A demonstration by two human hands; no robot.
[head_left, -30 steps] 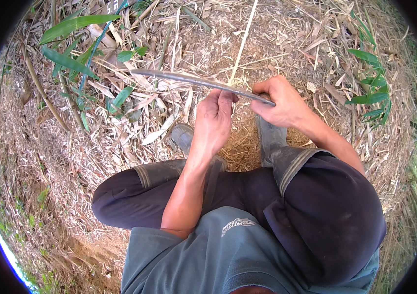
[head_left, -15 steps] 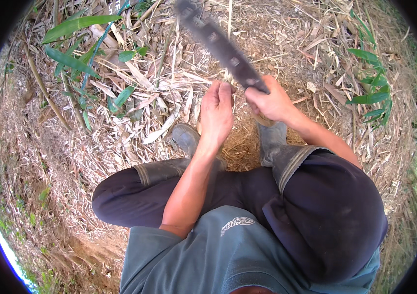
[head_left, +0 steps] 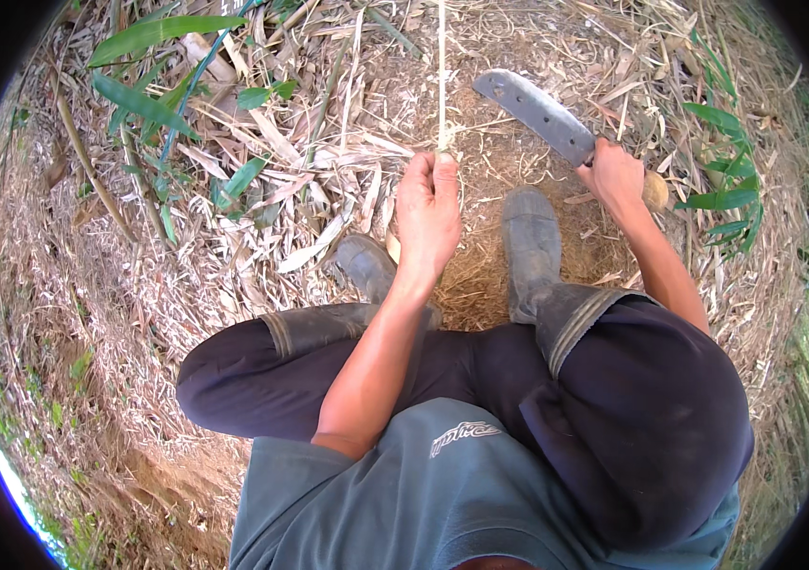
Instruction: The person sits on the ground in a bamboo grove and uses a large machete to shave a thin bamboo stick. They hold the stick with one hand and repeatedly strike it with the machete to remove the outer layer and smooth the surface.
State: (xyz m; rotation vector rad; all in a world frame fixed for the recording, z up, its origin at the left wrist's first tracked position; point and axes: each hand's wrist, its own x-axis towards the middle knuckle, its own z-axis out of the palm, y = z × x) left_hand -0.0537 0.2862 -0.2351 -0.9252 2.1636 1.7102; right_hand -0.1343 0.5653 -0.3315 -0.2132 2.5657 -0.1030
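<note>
My left hand [head_left: 428,211] is closed in a pinch around the near end of a thin pale strip [head_left: 442,76], which looks like split bamboo. From my fingertips the strip runs straight away to the top edge of the view. Fine frayed shavings [head_left: 450,133] cling to it just beyond my thumb. Off to the right, my right hand [head_left: 618,177] grips a machete by its round wooden handle [head_left: 655,191]. The broad grey machete blade [head_left: 542,112], pierced by several small holes, points away and to the left, apart from the strip.
Dry leaves and straw [head_left: 281,190] litter the ground. Green leafy shoots [head_left: 153,104] stand at the far left, with more green leaves [head_left: 732,180] at the right. My grey rubber boots [head_left: 531,242] are planted below my hands, with my bent knees [head_left: 647,408] on both sides.
The machete has swung right, away from the strip, with my right hand; its blade was blurred across the far middle before. My left hand has barely moved, and the strip now shows clearly.
</note>
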